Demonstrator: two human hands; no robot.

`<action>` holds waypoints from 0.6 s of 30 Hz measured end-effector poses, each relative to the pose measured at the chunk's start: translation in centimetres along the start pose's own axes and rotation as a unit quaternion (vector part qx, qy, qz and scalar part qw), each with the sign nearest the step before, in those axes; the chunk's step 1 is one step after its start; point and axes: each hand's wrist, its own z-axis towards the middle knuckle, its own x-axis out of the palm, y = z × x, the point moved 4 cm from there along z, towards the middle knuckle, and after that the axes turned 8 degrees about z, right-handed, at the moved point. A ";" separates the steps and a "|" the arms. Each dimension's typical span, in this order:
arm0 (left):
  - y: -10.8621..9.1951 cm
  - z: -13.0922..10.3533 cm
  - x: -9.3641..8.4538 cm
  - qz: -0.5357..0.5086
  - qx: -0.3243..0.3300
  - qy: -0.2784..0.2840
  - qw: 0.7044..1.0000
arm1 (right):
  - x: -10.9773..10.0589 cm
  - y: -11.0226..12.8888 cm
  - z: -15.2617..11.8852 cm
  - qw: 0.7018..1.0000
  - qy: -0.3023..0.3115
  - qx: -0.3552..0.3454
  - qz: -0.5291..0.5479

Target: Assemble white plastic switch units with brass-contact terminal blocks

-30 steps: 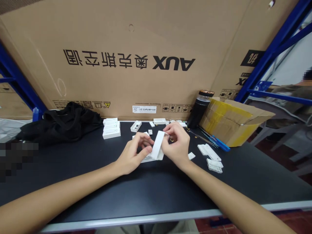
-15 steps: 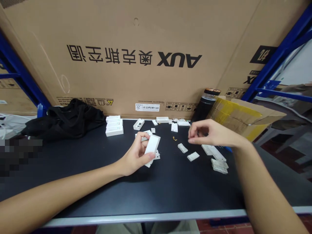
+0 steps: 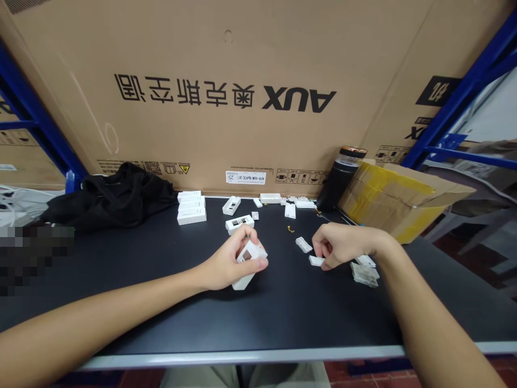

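My left hand [image 3: 232, 260] is closed around a white plastic housing [image 3: 243, 281], tilted, with a dark opening on the side facing me. Fingers cover part of it. To the right, my right hand [image 3: 341, 247] pinches the edge of a small white plastic piece [image 3: 315, 261] at the black tabletop. Left of that piece lies a ribbed, translucent plastic part [image 3: 303, 244]. Just beyond my left hand rests another white housing [image 3: 239, 223] with openings. Partly behind my right wrist are flat white pieces [image 3: 366, 261] and a pile of translucent parts [image 3: 364, 274].
A stack of white cases [image 3: 191, 209] stands beside a black cloth bag [image 3: 111, 196] at the left. Along the back lie several white parts [image 3: 270, 198] and a small brass-coloured piece [image 3: 291, 229]. A black bottle [image 3: 337, 180] and an open cardboard box [image 3: 388, 196] stand right.
My right hand has come down onto the small white piece. My left hand has turned the housing, so its opening now shows instead of its smooth face.
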 end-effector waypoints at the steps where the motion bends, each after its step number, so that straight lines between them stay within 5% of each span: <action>1: -0.1 0.0 -0.1 0.011 -0.004 -0.008 1.000 | 0.0 0.1 -0.1 1.000 0.008 -0.002 -0.002; 10: 0.9 0.2 -0.5 -0.027 -0.025 -0.060 0.997 | 0.6 4.5 -0.8 0.978 0.048 -0.168 0.117; 18: 1.0 0.9 -0.6 -0.167 -0.063 -0.124 0.976 | 1.1 6.3 1.5 0.933 -0.067 -0.240 0.259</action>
